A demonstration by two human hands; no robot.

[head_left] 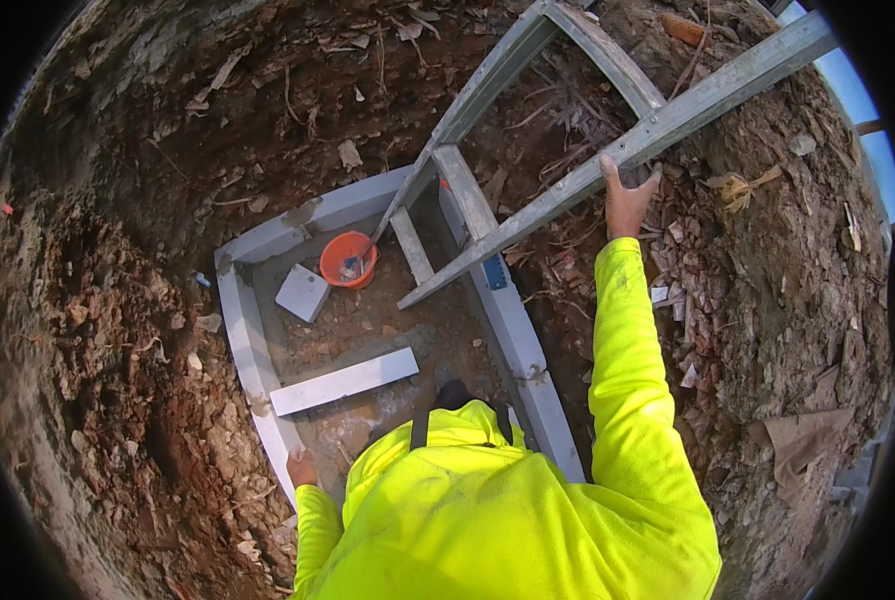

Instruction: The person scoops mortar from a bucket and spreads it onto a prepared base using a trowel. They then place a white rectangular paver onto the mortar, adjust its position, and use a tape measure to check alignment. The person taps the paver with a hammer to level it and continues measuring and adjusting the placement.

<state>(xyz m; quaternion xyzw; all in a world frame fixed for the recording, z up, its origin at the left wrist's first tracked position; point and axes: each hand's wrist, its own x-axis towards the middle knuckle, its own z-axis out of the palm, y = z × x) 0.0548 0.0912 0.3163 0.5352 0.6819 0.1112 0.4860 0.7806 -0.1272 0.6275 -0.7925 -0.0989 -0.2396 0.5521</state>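
A grey metal ladder (552, 205) slants from the pit floor up toward the upper right. My right arm is stretched forward, and my right hand (627, 197) grips the ladder's near side rail, thumb against the metal; the fingers behind the rail are partly hidden. Low at my left side, my left hand (301, 466) is loosely closed beside the white block wall (253, 345), with nothing visible in it. Whether it touches the wall I cannot tell.
Inside the block-walled enclosure stand an orange bucket (337, 262) with a tool in it, a squarish white block (303, 293) and a long white block (345, 382). A blue toothed tool (495, 272) rests against the right wall. Rough earth banks (117, 300) with roots surround it.
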